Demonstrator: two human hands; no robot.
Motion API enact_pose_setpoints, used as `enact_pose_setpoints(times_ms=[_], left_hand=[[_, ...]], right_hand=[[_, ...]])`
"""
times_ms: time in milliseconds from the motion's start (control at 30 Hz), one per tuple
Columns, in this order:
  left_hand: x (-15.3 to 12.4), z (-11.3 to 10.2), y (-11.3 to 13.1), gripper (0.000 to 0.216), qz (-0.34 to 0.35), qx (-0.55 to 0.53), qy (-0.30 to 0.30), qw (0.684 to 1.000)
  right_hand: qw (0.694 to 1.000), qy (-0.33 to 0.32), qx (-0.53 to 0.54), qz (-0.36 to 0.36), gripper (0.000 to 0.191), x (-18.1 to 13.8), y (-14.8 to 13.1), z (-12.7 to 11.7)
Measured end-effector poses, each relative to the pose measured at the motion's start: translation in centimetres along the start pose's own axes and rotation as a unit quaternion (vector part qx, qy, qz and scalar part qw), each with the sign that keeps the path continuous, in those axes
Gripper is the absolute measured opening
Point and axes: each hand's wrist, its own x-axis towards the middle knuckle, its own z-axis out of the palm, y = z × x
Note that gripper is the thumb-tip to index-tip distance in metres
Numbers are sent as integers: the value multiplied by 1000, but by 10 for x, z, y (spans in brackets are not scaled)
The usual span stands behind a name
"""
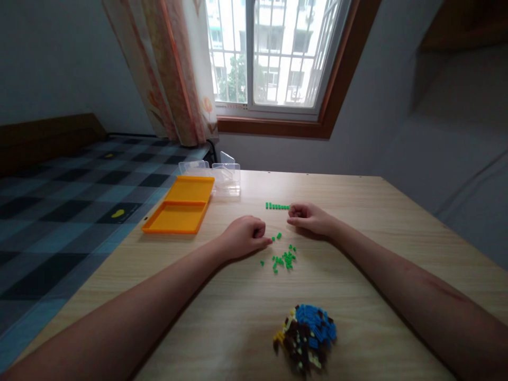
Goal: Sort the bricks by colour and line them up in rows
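Small green building bricks (288, 260) lie loosely scattered on the table between my forearms. Beyond them, more green bricks stand in a straight row (275, 206). At the row's right end is my right hand (311, 218), its fingers curled and fingertips by the last brick; whether they pinch one is hidden. My left hand (246, 236) rests on the table left of the loose bricks with fingers curled in. Its thumb tip reaches a single green brick (273, 238), and what the curled fingers may hold does not show.
A pile of blue, dark brown, cream and yellow bricks (307, 336) lies at the near side of the table (369, 317). An orange open case (177, 217) sits at the left edge, with clear plastic boxes (227, 181) behind. A bed (79, 211) adjoins on the left.
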Motion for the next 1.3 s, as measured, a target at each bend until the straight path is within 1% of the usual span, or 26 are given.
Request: enact_pose_setpoints(times_ms=[67, 200, 267, 400, 467, 533, 667, 733, 833, 900, 967, 1033, 1067, 1200, 1300], left_hand=[[0, -4, -2, 37, -3, -20, -10, 1000], [0, -8, -4, 39, -21, -25, -20, 999], [0, -7, -4, 41, -26, -4, -15, 1000], [1, -1, -4, 41, -17, 34, 1, 999], [2, 2, -5, 40, -12, 42, 5, 999], [2, 3, -6, 40, -9, 36, 8, 999], [2, 0, -8, 44, -20, -23, 15, 999], [1, -2, -8, 45, -23, -53, 5, 998], [1, -4, -8, 45, -18, -70, -16, 997], [1, -6, -8, 45, -10, -71, -33, 997], [1, -7, -8, 45, -2, -74, -53, 996], [1, -9, -9, 45, 9, -81, -79, 994], [1, -10, -10, 45, 14, -84, -92, 992], [0, -15, -11, 43, 26, -84, -138, 986], [1, -20, -11, 40, 43, -74, -172, 981]], right_hand=[[999, 22, 40, -13, 28, -1, 5, 1], [989, 26, 143, -2, 26, -3, 10, -2], [975, 40, 219, 4, 28, -3, 11, -6], [932, 60, 357, 22, 36, -3, 13, -16], [920, 67, 386, 25, 38, -3, 13, -19], [917, 76, 392, 26, 39, -3, 12, -19], [928, 102, 356, 36, 44, -1, 10, -15], [935, 111, 334, 35, 46, 0, 10, -12], [950, 121, 286, 27, 47, 1, 12, -7], [969, 129, 212, 14, 47, 2, 12, -3], [984, 135, 116, -9, 48, 2, 11, 2], [989, 139, 44, -30, 49, 2, 8, 6], [989, 138, 25, -35, 49, 1, 6, 8], [992, 120, 17, -28, 40, -8, -3, 16], [994, 96, 5, -51, 30, -21, -7, 22]])
